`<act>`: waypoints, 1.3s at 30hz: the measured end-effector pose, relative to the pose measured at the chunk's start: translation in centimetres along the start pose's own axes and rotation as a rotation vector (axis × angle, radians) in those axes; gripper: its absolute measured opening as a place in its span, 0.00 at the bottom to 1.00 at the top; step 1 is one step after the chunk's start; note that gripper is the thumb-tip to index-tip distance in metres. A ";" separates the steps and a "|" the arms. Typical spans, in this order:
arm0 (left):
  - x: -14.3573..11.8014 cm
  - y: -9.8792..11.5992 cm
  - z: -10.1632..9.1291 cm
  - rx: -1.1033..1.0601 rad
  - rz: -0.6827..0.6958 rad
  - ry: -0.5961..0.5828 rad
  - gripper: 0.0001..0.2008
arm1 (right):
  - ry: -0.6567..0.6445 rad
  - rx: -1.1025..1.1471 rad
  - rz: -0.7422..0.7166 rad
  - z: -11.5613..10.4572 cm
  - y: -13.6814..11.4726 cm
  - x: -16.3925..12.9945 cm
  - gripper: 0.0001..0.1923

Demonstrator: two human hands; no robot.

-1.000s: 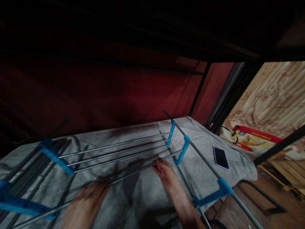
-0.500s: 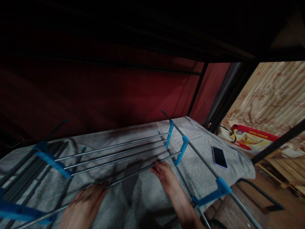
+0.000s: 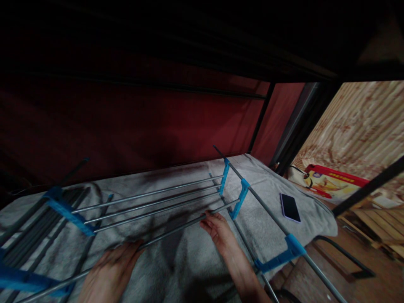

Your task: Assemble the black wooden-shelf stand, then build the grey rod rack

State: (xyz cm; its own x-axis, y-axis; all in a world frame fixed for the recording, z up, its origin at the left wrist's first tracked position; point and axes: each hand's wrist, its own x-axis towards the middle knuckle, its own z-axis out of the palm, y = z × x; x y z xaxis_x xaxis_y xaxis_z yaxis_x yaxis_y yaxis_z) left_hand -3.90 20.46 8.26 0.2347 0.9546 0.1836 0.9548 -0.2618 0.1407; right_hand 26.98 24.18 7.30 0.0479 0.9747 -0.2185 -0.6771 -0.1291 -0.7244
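Note:
A long grey metal rod (image 3: 176, 230) runs across the front of a half-built rack with blue plastic brackets. Its right end meets a blue bracket (image 3: 240, 199). My right hand (image 3: 217, 231) pinches the rod a short way left of that bracket. Over the rod further left lies my left hand (image 3: 110, 269), fingers curled round it, fingertips partly hidden. Behind them, several thinner-looking rods (image 3: 151, 205) span between a left blue bracket (image 3: 71, 213) and a right blue bracket (image 3: 224, 176). Side poles pass through the brackets, with another blue bracket (image 3: 280, 256) at the front right.
The rack lies on a grey blanket (image 3: 195, 269). A bundle of loose dark rods (image 3: 41, 227) lies at the left. A phone (image 3: 290, 207) rests on the blanket at the right. Dark bed-frame posts (image 3: 311, 122) and a red-and-yellow box (image 3: 337, 181) stand beyond.

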 end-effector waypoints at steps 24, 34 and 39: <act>-0.5 1.5 -0.5 0.002 0.041 0.185 0.23 | 0.068 -0.038 0.055 -2.0 1.4 1.0 0.15; -1.0 2.0 -0.2 0.010 -0.055 0.100 0.16 | 0.073 -0.150 0.073 -3.2 2.2 1.0 0.16; -1.1 2.3 -0.2 -0.052 -0.091 0.056 0.16 | 0.083 -0.152 0.071 -3.6 2.7 0.7 0.16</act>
State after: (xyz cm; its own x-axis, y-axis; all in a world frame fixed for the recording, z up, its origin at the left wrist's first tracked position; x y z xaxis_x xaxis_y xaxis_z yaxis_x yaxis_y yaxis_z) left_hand -2.01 18.79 8.56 0.1357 0.9657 0.2213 0.9605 -0.1829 0.2095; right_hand 27.80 23.82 2.89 0.0690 0.9445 -0.3212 -0.5626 -0.2291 -0.7944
